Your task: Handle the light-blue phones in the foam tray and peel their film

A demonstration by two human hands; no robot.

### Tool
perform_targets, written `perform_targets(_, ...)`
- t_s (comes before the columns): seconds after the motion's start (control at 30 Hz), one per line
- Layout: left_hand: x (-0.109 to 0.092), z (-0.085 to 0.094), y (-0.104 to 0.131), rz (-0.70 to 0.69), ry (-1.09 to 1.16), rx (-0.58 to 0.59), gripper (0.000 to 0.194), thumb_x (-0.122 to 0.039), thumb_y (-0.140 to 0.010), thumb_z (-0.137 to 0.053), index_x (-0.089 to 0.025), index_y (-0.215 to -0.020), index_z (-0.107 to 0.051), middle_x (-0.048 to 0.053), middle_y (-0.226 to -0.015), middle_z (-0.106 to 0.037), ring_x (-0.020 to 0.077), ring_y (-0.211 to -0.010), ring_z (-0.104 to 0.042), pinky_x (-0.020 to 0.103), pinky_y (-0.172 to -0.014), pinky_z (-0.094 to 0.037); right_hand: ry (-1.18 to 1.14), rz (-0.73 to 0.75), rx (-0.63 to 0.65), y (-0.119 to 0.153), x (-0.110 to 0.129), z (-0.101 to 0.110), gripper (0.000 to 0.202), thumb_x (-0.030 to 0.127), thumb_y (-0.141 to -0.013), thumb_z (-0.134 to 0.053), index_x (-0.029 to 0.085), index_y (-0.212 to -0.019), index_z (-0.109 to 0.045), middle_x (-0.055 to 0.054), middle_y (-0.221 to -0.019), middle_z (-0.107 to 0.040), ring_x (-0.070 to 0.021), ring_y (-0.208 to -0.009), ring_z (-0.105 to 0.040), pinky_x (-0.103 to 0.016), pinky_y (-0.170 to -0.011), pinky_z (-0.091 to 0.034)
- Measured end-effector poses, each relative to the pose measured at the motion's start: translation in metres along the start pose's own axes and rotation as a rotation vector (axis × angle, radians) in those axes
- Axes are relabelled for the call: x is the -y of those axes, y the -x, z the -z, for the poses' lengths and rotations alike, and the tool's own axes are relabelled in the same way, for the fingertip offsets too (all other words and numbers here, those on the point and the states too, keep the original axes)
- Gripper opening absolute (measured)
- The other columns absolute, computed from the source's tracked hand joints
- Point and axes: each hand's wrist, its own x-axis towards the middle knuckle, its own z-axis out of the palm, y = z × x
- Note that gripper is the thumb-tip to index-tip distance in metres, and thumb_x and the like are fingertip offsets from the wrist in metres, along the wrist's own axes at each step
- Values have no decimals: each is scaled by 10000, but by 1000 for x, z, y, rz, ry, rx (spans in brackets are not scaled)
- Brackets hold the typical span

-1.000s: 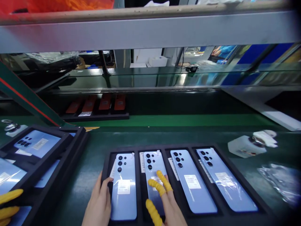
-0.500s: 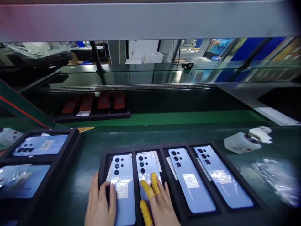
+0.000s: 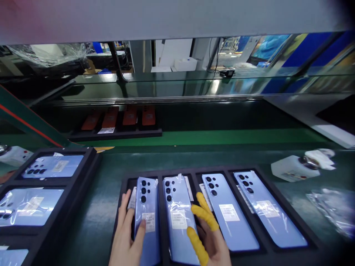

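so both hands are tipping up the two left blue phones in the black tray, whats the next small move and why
Probably lift both clear of their slots. The left hand has the leftmost light blue phone tilted on edge, and the right hand, with yellow finger cots, props up the second light blue phone. Both sit half out of the black foam tray.

Light-blue phones [image 3: 146, 218] in the black tray [image 3: 280, 255] are showing glossy, smooth backs under clear shiny film, each wearing a white paper label [image 3: 178, 218]. Tray is looking matt, foam-like. Right hand [image 3: 210, 240] is wearing yellow rubbery finger cots [image 3: 197, 245]. Green table [image 3: 108, 177] is reflecting light, smooth.
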Motion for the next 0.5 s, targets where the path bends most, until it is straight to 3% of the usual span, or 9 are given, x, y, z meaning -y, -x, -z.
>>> perform_targets(0.1,-9,-6,6,4,347,184,469,-453,-875,-460,-225,-1282,-413,81,-1419,-378,258,-1287,-380,398,-1064,-363,-61,-59,152,-1,0,-9,416,443,-880,-548,254,-1237,-450,-121,-1317,-473,-265,-1135,-536,-337,-866,-532)
perform_targets(0.17,-16,-13,9,-11,452,226,408,-467,-868,-478,-209,-1183,-462,93,-1399,-403,272,-1246,-428,365,-1024,-393,-27,-43,226,-1,2,-16,519,471,-883,-527,253,-1325,-364,-113,-1284,-494,-252,-1098,-554,-344,-883,-519)
perform_targets(0.3,-23,-21,12,-30,403,247,377,-541,-892,-422,-224,-1089,-474,71,-1491,-242,283,-1311,-332,387,-1046,-333,69,58,314,-3,7,-20,526,460,-934,-416,269,-1405,-283,-89,-1396,-385,-259,-1243,-424,-405,-1046,-380)
perform_targets(0.37,-25,-18,11,1,403,266,450,-578,-901,-367,-242,-1195,-424,55,-1501,-216,258,-1332,-298,397,-1077,-291,118,44,330,-4,10,-18,480,427,-954,-377,286,-1406,-302,-65,-1429,-349,-255,-1297,-355,-419,-1097,-304)
perform_targets(0.5,-31,-9,8,107,431,355,578,-590,-912,-312,-287,-1399,-247,28,-1477,-281,234,-1338,-285,425,-1128,-203,135,-7,350,-6,11,-13,434,401,-970,-346,319,-1396,-326,-27,-1448,-326,-230,-1324,-312,-397,-1114,-279)
